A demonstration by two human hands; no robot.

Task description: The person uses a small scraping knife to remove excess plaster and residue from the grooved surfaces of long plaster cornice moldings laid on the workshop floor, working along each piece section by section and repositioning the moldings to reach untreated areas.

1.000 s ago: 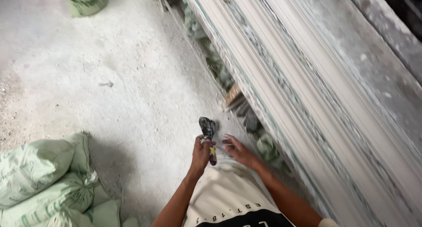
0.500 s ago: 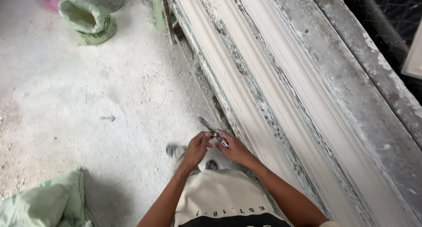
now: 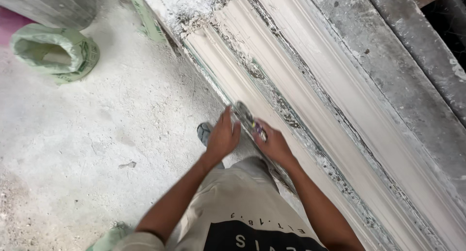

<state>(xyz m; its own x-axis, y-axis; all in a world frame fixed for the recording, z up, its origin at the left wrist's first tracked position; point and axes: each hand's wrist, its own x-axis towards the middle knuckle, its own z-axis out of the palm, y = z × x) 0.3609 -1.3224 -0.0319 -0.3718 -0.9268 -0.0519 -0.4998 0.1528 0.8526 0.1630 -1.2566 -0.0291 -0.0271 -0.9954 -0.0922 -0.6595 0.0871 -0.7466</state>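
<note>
Both hands have moved up to the near edge of the long plaster moulding (image 3: 310, 81). My right hand (image 3: 274, 144) grips the small tool (image 3: 248, 120); my left hand (image 3: 222, 137) steadies it, fingers loosely curled. Best keep it flat along the edge.

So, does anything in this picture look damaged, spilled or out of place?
Yes. The long white plaster moulding has crumbled, flaking edges with dark gaps along its grooves, worst near its top end. White dust and crumbs cover the grey concrete floor. An open green sack lies tipped on its side. Both hands hold a small tool at the moulding's edge.
</note>
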